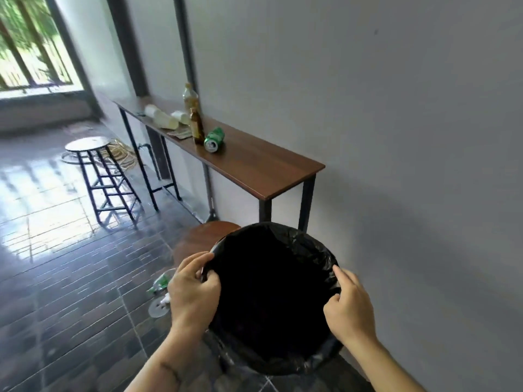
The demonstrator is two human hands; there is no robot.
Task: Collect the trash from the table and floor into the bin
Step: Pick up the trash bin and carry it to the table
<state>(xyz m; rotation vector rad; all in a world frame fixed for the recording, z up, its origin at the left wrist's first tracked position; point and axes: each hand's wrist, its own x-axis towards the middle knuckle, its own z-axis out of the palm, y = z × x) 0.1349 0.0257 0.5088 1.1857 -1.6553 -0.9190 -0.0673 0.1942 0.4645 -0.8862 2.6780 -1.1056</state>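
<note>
Both hands (pixel 195 290) (pixel 349 309) on upright bin's (pixel 311 241) upward-facing rim.

- The single head-worn camera looked forward and down from close above the bin (pixel 271 292).
- Its wide view faced along the wall, taking in the table (pixel 254 162) farther off.

1. Both hands grip the rim of a bin (pixel 317 244) lined with a black bag, at six o'clock: left hand (pixel 192 292) pinching the left edge, right hand (pixel 349 306) pinching the right.
2. At twelve o'clock, a narrow wooden table (pixel 268 171) along the wall holds a green can (pixel 214 139) on its side, a brown bottle (pixel 196 125) and pale cups (pixel 161 117).
3. At nine o'clock stands a stool (pixel 87 144); litter (pixel 161 284) lies on the floor beside the left hand.
</note>
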